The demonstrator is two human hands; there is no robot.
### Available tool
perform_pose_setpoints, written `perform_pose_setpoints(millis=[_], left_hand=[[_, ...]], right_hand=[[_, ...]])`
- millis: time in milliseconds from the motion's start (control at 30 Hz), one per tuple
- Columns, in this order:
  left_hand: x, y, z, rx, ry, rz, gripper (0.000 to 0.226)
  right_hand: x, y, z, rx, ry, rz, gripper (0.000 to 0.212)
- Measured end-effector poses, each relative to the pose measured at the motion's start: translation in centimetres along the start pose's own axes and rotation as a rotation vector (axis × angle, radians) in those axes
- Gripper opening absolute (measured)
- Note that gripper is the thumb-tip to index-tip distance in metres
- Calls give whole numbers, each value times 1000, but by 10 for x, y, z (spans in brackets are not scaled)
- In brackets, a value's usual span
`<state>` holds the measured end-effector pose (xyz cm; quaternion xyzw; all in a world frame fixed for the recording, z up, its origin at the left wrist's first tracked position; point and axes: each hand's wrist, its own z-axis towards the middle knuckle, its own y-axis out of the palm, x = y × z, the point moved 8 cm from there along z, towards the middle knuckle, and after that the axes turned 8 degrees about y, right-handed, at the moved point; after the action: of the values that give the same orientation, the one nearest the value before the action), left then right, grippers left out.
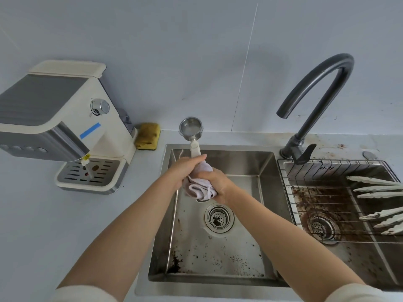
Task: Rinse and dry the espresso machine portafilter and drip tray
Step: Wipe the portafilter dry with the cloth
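Over the left sink basin I hold the portafilter [191, 128] with its steel basket pointing away from me and its white handle running down into my hands. My left hand [184, 168] is closed around the handle. My right hand [214, 182] grips a pale pink cloth [199, 189] bunched against the lower end of the handle. The drip tray [89, 174], with its slotted steel grate, sits in the base of the cream espresso machine [65, 118] on the counter at the left.
A yellow sponge [147, 136] lies behind the machine by the wall. The dark gooseneck faucet [314, 101] stands between the basins. The left basin [250, 225] is speckled with coffee grounds. A wire rack [305, 192] with white prongs covers the stained right basin.
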<state>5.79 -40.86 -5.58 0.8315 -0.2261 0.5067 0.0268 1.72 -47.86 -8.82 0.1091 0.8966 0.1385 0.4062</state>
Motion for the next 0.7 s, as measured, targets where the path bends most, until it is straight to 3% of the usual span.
perform_pose_setpoints(millis=[100,200,267,467,600,700], left_hand=[[3,6,3,39,51,35,29],[1,5,7,96,59,144,41],[-1,7,12,103,62,130,30],[-2,10,22,144,73,27,24],[-12,2,27,172,13,55,40],[-18,-2,30,177,0,26,39]], right_hand=[[4,-1,-4,-61,37,-37,37],[10,0,-7,-127,92,50,12],[11,0,-11,-143,108,98,7],[11,-2,-9,-99,116,1,32],[15,-6,-10,-77,151,-45,59],[18,-11,-9,-117,150,49,60]])
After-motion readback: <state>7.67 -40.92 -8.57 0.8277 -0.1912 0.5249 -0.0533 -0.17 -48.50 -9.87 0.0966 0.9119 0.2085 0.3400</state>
